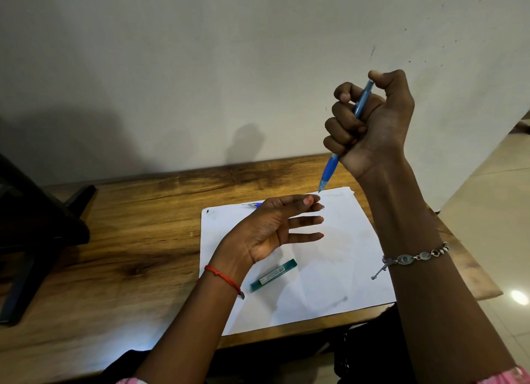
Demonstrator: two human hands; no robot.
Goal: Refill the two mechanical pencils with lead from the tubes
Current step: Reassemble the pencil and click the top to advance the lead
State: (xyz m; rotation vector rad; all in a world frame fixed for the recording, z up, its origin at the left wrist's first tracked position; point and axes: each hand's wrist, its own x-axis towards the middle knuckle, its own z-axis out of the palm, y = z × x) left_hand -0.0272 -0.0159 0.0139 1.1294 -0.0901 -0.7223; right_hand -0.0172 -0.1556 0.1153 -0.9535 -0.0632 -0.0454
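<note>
Blue pencil: gripped tip-down in the raised right hand, fingers curled round the barrel, thumb on the cap, tip just above the left hand, whose fingers lie straight, thumb on forefinger, any pinch not discernible; best to press the cap gently, keeping the tip steady; lead tube on the paper.
</note>
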